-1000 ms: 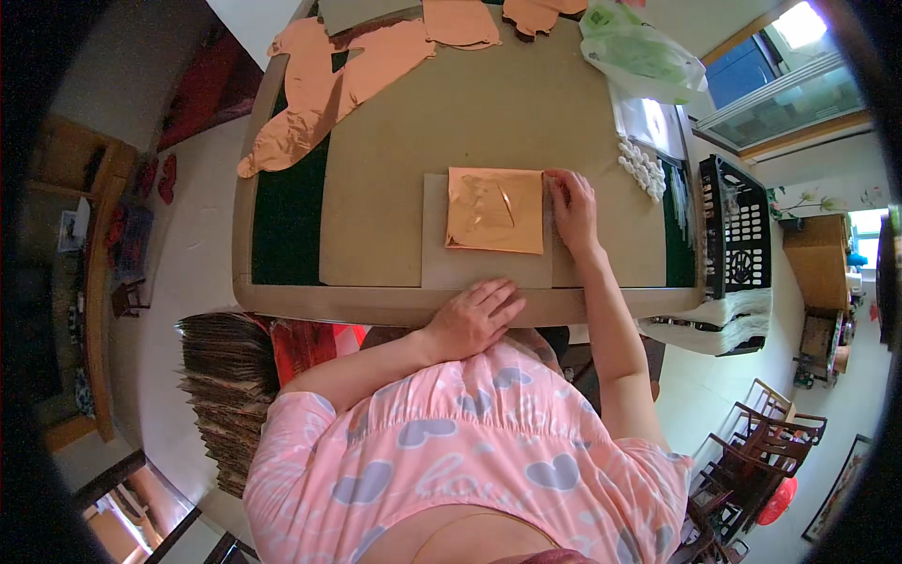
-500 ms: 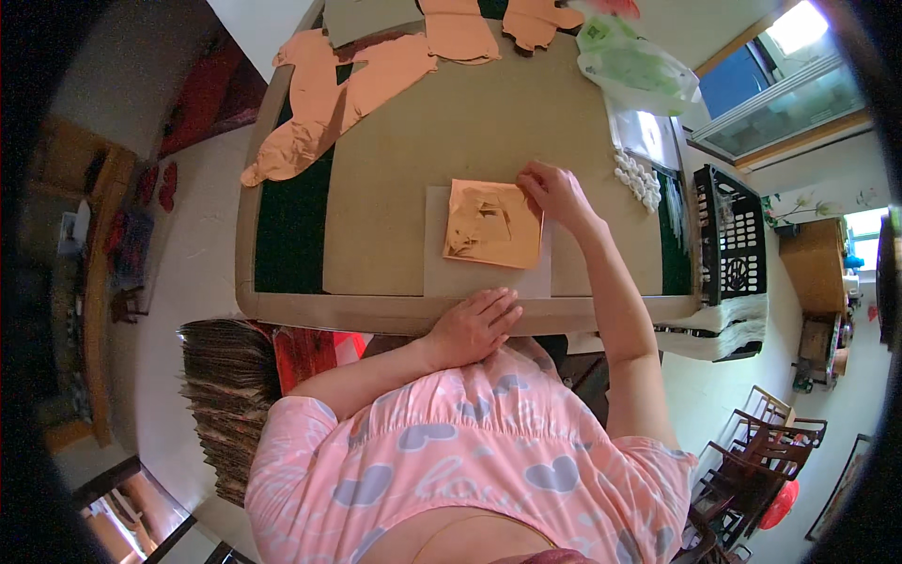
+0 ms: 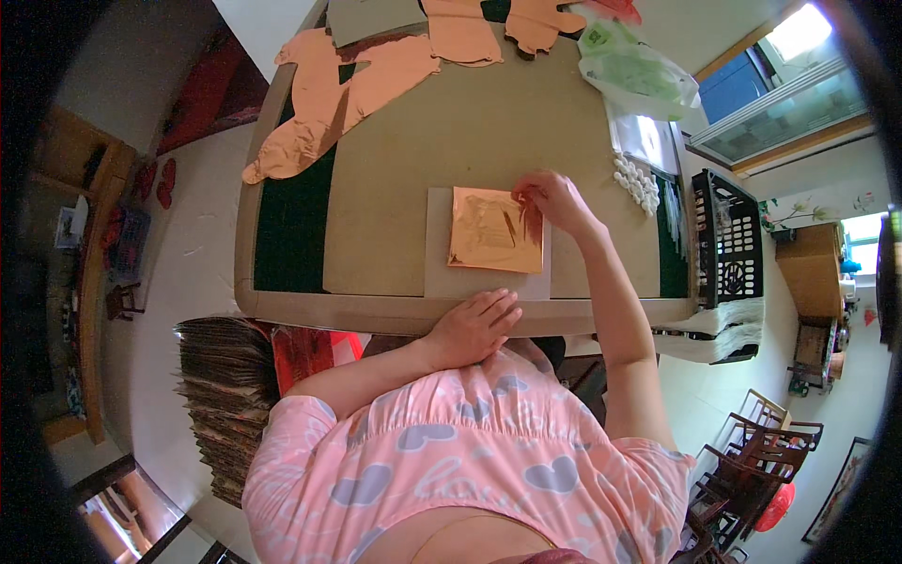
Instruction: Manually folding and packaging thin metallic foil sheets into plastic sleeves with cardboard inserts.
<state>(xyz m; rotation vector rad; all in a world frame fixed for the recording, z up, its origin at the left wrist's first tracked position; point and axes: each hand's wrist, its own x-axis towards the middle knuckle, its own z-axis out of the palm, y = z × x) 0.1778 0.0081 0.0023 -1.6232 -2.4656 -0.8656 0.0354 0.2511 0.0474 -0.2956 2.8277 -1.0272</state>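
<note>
Copper-coloured foil square (image 3: 486,230) flat on grey card (image 3: 437,246), centre of frame
Right hand (image 3: 561,201) at square's upper right corner, fingertips bunched together; cannot tell whether they clamp foil
Left hand (image 3: 470,329) below it, at table edge (image 3: 376,310), empty, back up, fingers extended side by side
Upper left: creased copper-coloured foil sheets (image 3: 381,85)
Right: small white balls (image 3: 636,185), black plastic crate (image 3: 703,235)

The right hand (image 3: 556,200) (grip unclear) hides part of the shiny sheet (image 3: 490,235); a grey board (image 3: 374,19) is cropped above.
</note>
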